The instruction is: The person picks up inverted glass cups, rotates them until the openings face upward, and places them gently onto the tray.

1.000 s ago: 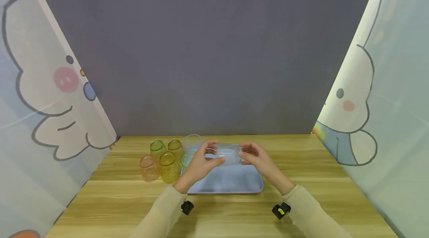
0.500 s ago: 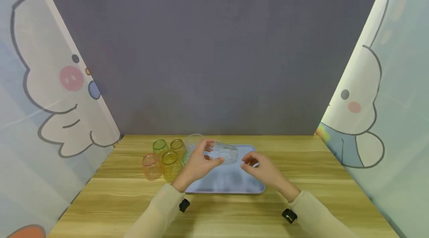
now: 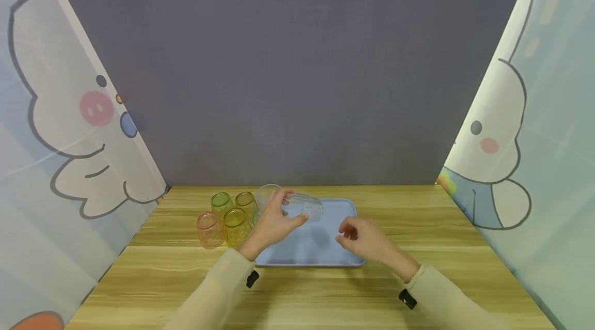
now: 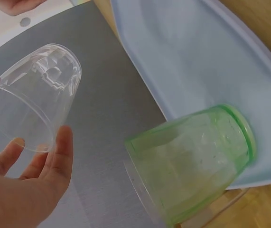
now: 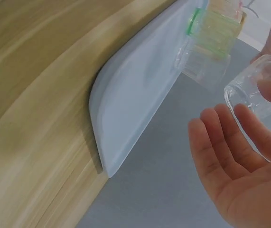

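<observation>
My left hand (image 3: pixel 274 229) grips a clear plastic-looking cup (image 3: pixel 310 209) near its rim, fingers and thumb on opposite sides. The cup lies tilted on its side above the pale blue tray (image 3: pixel 321 252), with its base toward the right. In the left wrist view the wide mouth of the cup (image 4: pixel 42 90) faces the palm. My right hand (image 3: pixel 367 241) hovers over the tray's right side, fingers loosely bent and holding nothing. A light green cup (image 4: pixel 192 164) stands at the tray's left end, mostly hidden behind the left hand in the head view.
Left of the tray stand a pink cup (image 3: pixel 210 232), a yellow cup (image 3: pixel 237 229), a green cup (image 3: pixel 222 202) and an amber cup (image 3: pixel 246 201). Another clear cup (image 3: pixel 266 191) is at the tray's back left. A grey backdrop (image 3: pixel 297 87) rises behind the wooden table (image 3: pixel 418 216).
The right hand has let go of the clear cup and drawn back to the right and down. The left hand keeps hold of it and has moved slightly left, the cup tilting more.
</observation>
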`<state>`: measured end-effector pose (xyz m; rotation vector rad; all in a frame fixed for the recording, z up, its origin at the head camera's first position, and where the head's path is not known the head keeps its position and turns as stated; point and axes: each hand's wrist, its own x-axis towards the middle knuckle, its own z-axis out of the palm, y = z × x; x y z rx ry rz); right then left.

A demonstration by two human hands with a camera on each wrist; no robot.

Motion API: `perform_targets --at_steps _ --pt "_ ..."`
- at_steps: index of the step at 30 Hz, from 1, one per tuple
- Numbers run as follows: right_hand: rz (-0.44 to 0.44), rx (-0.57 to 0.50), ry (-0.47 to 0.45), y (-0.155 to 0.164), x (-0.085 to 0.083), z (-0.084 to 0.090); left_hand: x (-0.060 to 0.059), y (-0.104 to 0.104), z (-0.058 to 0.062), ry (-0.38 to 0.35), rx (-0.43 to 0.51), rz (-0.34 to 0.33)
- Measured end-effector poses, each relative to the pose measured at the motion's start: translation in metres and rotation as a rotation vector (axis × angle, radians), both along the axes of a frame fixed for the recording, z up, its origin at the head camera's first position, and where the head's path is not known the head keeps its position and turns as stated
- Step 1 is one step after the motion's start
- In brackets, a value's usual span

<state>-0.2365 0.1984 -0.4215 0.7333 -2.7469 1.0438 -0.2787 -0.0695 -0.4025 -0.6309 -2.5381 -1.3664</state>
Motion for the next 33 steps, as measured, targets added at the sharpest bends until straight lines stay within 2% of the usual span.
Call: perform_targets --at_steps 10,22,33 --pt "0.024 0.159 0.088 0.001 0.004 -0.009 -0.003 0.000 0.004 0.035 -0.095 0.033" --pt "0.051 0.268 0.131 0.004 0.009 -0.017 -0.008 0.005 0.006 0.137 -0.246 0.081" --pt "0.038 0.384 0.136 0.000 0.010 -0.024 -0.016 0.011 0.007 0.167 -0.386 0.099"
